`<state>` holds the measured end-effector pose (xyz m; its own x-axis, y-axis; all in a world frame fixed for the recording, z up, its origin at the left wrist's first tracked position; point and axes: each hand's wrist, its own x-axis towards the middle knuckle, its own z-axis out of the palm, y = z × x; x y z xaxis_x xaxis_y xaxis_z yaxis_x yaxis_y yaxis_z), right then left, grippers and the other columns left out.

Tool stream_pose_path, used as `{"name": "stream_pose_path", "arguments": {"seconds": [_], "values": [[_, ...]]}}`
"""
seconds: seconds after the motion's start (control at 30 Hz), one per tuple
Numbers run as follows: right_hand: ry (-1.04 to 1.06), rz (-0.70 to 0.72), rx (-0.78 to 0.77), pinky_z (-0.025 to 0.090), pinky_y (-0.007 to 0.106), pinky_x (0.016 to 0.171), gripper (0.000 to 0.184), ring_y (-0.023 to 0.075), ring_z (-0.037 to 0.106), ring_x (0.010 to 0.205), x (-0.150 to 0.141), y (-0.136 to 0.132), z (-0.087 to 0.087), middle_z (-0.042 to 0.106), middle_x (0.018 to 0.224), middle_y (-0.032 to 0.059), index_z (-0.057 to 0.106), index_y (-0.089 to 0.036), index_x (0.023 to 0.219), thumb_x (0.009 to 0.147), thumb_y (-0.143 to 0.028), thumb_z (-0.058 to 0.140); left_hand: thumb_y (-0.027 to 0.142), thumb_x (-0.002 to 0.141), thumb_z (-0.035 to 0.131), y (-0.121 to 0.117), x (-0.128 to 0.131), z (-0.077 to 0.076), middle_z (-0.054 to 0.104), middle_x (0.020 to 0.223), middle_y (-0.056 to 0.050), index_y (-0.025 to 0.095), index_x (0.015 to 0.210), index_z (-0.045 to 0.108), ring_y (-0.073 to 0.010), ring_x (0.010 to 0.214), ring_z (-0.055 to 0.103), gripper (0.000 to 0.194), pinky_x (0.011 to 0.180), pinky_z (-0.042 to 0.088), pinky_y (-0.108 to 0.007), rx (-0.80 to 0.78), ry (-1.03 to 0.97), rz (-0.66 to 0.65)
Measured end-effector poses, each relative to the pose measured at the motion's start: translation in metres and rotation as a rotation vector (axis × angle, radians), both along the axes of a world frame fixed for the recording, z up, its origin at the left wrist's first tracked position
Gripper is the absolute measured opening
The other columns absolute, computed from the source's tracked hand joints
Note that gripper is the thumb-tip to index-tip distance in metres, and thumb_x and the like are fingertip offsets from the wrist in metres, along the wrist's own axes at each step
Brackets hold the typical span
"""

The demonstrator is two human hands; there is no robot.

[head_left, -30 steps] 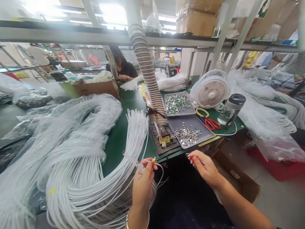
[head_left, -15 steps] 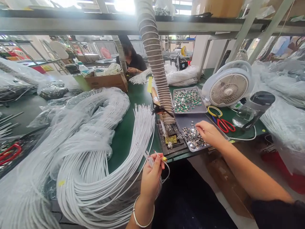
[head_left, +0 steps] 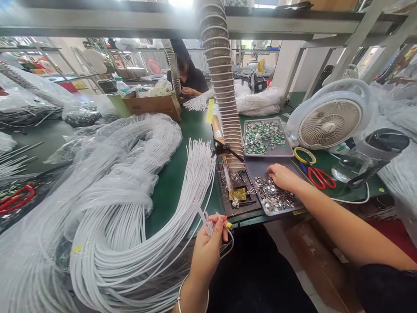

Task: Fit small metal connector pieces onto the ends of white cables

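Observation:
My left hand [head_left: 208, 243] is closed around the ends of several white cables [head_left: 203, 217], some with reddish tips pointing up. A yellow piece [head_left: 229, 226] shows by its fingers. A white cable loops down on the right side of this hand. My right hand [head_left: 282, 176] reaches over the grey tray of small metal connectors [head_left: 272, 198], at the far edge of the pile. Its fingers are bent together and pointing down; whether a connector is between them is hidden. Left of my hands lies a thick bundle of white cables [head_left: 198, 169].
A tray of green-and-silver connectors [head_left: 263, 137] sits farther back. Near it are a fan [head_left: 330, 124], yellow tape [head_left: 305, 155], red-handled scissors [head_left: 322, 178] and a clear jug [head_left: 345, 167]. A soldering iron [head_left: 217, 128] stands by a ribbed hose [head_left: 221, 74]. A co-worker [head_left: 192, 78] sits opposite.
My right hand has moved slightly back and left within the tray, over the pile's far edge. My left hand still holds the cables. The view has shifted slightly left.

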<state>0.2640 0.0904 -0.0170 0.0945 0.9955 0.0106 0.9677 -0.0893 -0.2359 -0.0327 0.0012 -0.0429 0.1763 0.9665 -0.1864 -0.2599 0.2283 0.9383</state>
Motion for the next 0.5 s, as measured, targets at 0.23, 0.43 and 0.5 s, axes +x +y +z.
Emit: {"name": "stream_pose_path", "arguments": {"seconds": [0.23, 0.43, 0.5], "values": [[-0.003, -0.022, 0.122, 0.044, 0.027, 0.082, 0.023, 0.019, 0.059, 0.093, 0.014, 0.011, 0.001, 0.063, 0.101, 0.0108, 0.065, -0.016, 0.095, 0.086, -0.014, 0.043, 0.054, 0.077, 0.064, -0.003, 0.0, -0.004, 0.052, 0.053, 0.004, 0.015, 0.088, 0.06, -0.0103, 0.058, 0.045, 0.041, 0.064, 0.034, -0.024, 0.017, 0.046, 0.001], [0.022, 0.117, 0.089, 0.046, 0.026, 0.079, 0.018, 0.0165, 0.059, 0.083, 0.006, 0.006, 0.001, 0.063, 0.089, 0.0068, 0.064, -0.018, 0.083, 0.082, -0.012, 0.048, 0.052, 0.077, 0.065, -0.003, 0.005, 0.001, 0.05, 0.055, 0.006, 0.015, 0.09, 0.059, -0.0083, 0.056, 0.042, 0.04, 0.059, 0.033, -0.022, -0.001, 0.023, 0.024], [0.034, 0.164, 0.066, 0.046, 0.026, 0.076, 0.017, 0.0163, 0.06, 0.08, 0.001, -0.002, 0.003, 0.063, 0.087, 0.0066, 0.064, -0.018, 0.081, 0.083, -0.013, 0.047, 0.051, 0.075, 0.068, -0.003, 0.006, 0.004, 0.054, 0.059, 0.005, 0.016, 0.093, 0.058, -0.0074, 0.055, 0.041, 0.041, 0.057, 0.032, -0.021, -0.028, -0.003, 0.033]]}}
